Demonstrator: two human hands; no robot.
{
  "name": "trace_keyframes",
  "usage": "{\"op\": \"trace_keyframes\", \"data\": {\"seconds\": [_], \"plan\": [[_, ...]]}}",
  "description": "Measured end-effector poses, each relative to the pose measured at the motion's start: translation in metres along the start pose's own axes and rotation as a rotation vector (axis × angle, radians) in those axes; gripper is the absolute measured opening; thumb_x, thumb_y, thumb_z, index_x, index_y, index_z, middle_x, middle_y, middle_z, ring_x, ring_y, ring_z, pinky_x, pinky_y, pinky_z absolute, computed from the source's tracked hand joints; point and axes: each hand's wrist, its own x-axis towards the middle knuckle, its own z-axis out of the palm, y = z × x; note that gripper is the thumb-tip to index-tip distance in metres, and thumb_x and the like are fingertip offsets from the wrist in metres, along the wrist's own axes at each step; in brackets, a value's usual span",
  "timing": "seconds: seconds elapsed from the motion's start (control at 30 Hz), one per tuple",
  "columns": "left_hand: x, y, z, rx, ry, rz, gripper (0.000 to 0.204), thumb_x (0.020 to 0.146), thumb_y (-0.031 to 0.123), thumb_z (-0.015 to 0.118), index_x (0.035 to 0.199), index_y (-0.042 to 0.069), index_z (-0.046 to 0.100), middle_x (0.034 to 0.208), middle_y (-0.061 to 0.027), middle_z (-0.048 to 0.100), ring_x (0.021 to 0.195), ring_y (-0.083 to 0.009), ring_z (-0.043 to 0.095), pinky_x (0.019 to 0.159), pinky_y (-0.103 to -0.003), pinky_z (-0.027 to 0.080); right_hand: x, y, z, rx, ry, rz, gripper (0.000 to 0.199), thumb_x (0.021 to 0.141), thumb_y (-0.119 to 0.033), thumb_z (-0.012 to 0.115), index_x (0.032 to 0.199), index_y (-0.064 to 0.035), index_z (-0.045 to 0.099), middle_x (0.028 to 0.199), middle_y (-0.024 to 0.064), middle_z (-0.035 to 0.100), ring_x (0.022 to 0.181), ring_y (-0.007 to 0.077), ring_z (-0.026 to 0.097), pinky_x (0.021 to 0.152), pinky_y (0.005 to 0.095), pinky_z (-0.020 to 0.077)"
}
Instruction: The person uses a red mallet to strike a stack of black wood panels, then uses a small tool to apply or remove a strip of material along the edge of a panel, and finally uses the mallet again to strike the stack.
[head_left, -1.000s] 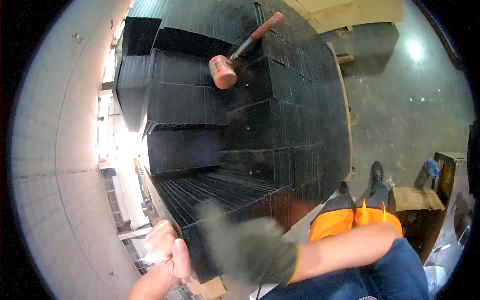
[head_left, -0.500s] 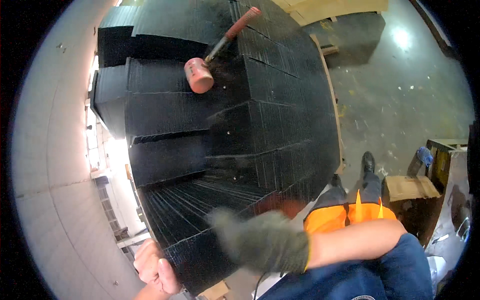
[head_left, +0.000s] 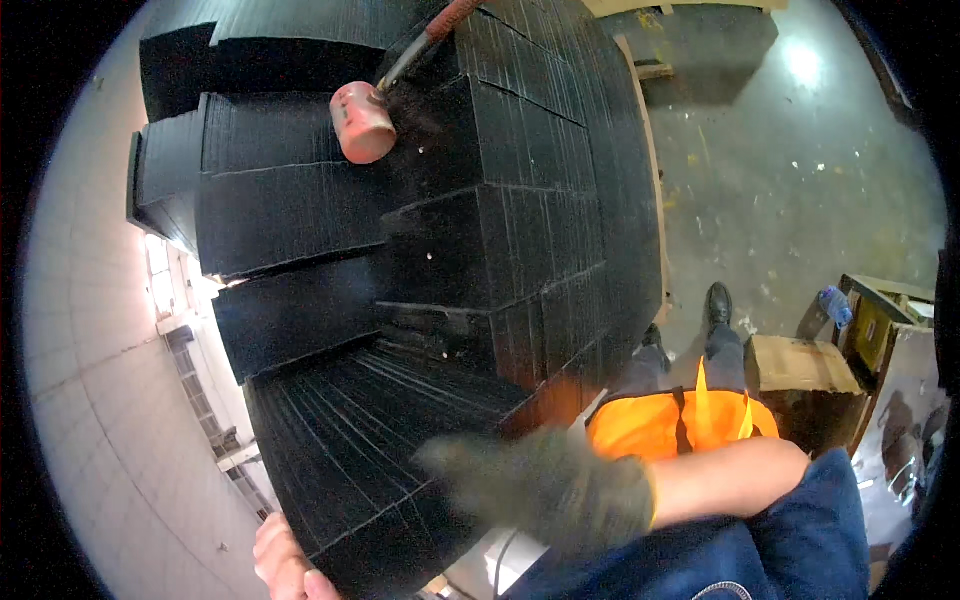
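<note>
My left hand (head_left: 282, 563), bare, is at the lower left corner of a stack of black, ridged boards (head_left: 290, 215); its fingers are curled on the edge of a black board (head_left: 350, 555). My right hand (head_left: 550, 490), in a dark grey-green glove, is over the near part of the stack and smeared by motion. A reddish blur (head_left: 560, 400) shows just beyond the glove; what it is, and whether the hand holds it, cannot be made out. Farther up the stack lies a mallet (head_left: 363, 125) with a pinkish-red head and a red grip.
A cardboard box (head_left: 800, 364) stands right of my legs, beside a metal-sided bin (head_left: 890, 375). A blue plastic bottle (head_left: 836, 306) is at the bin's edge. Pale wood (head_left: 690, 6) shows at the top, above the grey floor (head_left: 760, 190).
The view has shifted, so the stack and mallet appear farther left and higher. My left hand appears lower at the corner. My gloved right hand is slightly farther right, still blurred.
</note>
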Motion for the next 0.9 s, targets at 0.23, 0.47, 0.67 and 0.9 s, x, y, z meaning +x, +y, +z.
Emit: {"op": "trace_keyframes", "data": {"seconds": [0.23, 0.47, 0.67, 0.9], "plan": [[-0.006, -0.001, -0.002, -0.043, 0.081, 0.055, 0.037, 0.095, 0.028, 0.039, 0.082, -0.003, 0.054, 0.099, -0.0227, 0.063, 0.092, -0.0356, 0.061, 0.085, -0.052, 0.048, -0.091, 0.089, -0.013, 0.170, 0.065, 0.435, 0.034, 0.096, -0.016, 0.059, 0.126, -0.0007, 0.061, 0.110, 0.0254, 0.067, 0.085, 0.0360, 0.070, 0.072, 0.0418, 0.0567], [0.009, 0.018, -0.014, -0.005, -0.152, -0.139, 0.052, 0.101, 0.036, 0.042, 0.085, -0.008, 0.065, 0.087, -0.0220, 0.070, 0.091, -0.0433, 0.067, 0.089, -0.053, 0.050, 0.002, 0.004, -0.011, -0.059, -0.325, 0.552, 0.039, 0.093, -0.028, 0.054, 0.123, -0.0045, 0.063, 0.079, 0.0135, 0.065, 0.061, 0.0285, 0.063, 0.053, 0.0392, 0.0501], [0.017, 0.028, -0.015, 0.083, -0.181, -0.207, 0.051, 0.101, 0.035, 0.040, 0.084, -0.007, 0.063, 0.090, -0.0216, 0.068, 0.092, -0.0407, 0.066, 0.089, -0.052, 0.049, -0.013, 0.023, -0.024, 0.139, -0.166, 0.533, 0.046, 0.095, -0.041, 0.048, 0.119, -0.0045, 0.064, 0.114, 0.0209, 0.066, 0.090, 0.0279, 0.070, 0.073, 0.0348, 0.0563], [0.012, 0.029, -0.021, 0.091, -0.180, -0.218, 0.046, 0.099, 0.032, 0.038, 0.082, -0.006, 0.059, 0.094, -0.0218, 0.064, 0.095, -0.0391, 0.063, 0.091, -0.054, 0.048, -0.092, 0.069, 0.000, -0.061, 0.161, 0.245, 0.031, 0.089, -0.013, 0.061, 0.118, -0.0022, 0.064, 0.074, 0.0188, 0.066, 0.058, 0.0305, 0.065, 0.047, 0.0425, 0.0511]]}}
